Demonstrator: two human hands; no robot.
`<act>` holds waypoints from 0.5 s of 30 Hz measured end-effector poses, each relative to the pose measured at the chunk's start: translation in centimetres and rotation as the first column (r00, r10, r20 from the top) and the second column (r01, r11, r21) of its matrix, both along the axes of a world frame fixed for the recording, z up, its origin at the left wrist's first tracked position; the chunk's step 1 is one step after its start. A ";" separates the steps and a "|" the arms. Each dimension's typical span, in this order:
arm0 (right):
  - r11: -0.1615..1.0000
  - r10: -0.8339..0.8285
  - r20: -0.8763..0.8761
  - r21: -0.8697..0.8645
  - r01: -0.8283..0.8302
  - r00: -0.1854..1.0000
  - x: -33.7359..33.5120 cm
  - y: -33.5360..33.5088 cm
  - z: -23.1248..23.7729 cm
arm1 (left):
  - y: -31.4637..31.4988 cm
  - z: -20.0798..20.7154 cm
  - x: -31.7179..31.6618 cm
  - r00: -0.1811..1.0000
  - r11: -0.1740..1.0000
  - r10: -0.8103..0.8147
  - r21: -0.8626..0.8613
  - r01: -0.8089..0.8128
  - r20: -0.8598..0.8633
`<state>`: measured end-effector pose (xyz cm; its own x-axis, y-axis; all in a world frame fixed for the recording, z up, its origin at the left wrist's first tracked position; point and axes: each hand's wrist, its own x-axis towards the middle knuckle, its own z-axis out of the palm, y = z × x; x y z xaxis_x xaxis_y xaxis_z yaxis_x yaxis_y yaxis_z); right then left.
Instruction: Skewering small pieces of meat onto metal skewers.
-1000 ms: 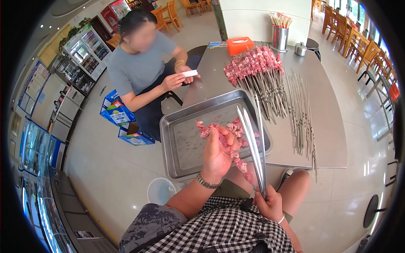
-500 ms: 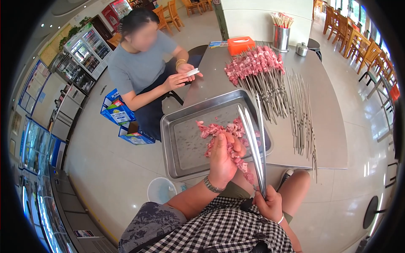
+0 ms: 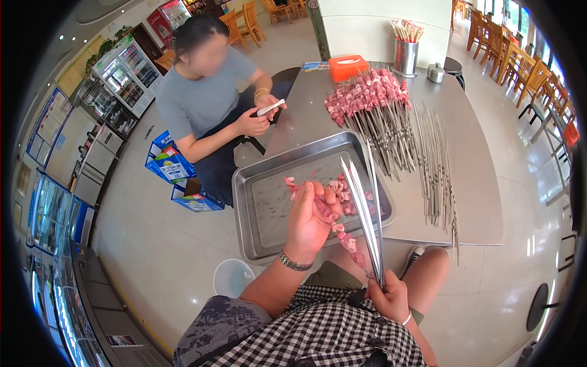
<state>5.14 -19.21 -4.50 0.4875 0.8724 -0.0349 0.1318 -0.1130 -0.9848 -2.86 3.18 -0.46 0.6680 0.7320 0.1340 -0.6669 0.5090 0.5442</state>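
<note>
Over the near right part of a metal tray, my left hand is closed on pieces of raw meat, its fingers curled round them. A row of meat chunks runs on a skewer from that hand down toward my right hand. My right hand is closed round the lower ends of a bundle of metal skewers, which point up and away over the tray. Loose meat lies in the tray behind my left fingers, partly hidden by them.
On the grey table lie a pile of meat-loaded skewers and several bare skewers. Behind stand an orange tissue box, a steel cup and a small lidded pot. A seated person holds a white phone. A bucket stands below the tray.
My left hand has shifted slightly left and its fingers have curled more upright, showing more of the threaded meat. My right hand stays in place. The other person's hands have tilted the phone.
</note>
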 end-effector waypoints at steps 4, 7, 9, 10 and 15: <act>1.000 0.008 -0.002 0.005 -0.008 1.000 0.0 -0.1 -0.1 | -0.2 0.1 -0.1 1.000 1.000 -0.021 0.017 0.021 -0.006; 1.000 -0.003 0.002 -0.002 0.003 1.000 -0.1 -0.1 0.0 | -0.7 0.4 -0.1 1.000 1.000 -0.007 0.016 0.007 -0.016; 1.000 -0.018 0.008 -0.015 0.019 1.000 -0.1 0.0 0.1 | -0.8 0.5 -0.1 1.000 0.999 0.019 0.041 -0.019 -0.009; 1.000 -0.019 0.009 -0.007 0.019 1.000 -0.1 -0.1 0.0 | -0.9 0.5 -0.1 0.999 0.997 0.044 0.063 -0.044 -0.001; 1.000 -0.022 0.018 0.001 0.022 1.000 -0.1 -0.1 0.2 | -2.1 1.2 0.0 0.991 0.992 0.104 0.077 -0.097 -0.090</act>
<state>5.06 -19.30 -4.30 0.5072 0.8615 -0.0252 0.1474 -0.1155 -0.9823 -2.90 1.11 0.71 0.6035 0.7868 0.1291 -0.6572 0.3992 0.6393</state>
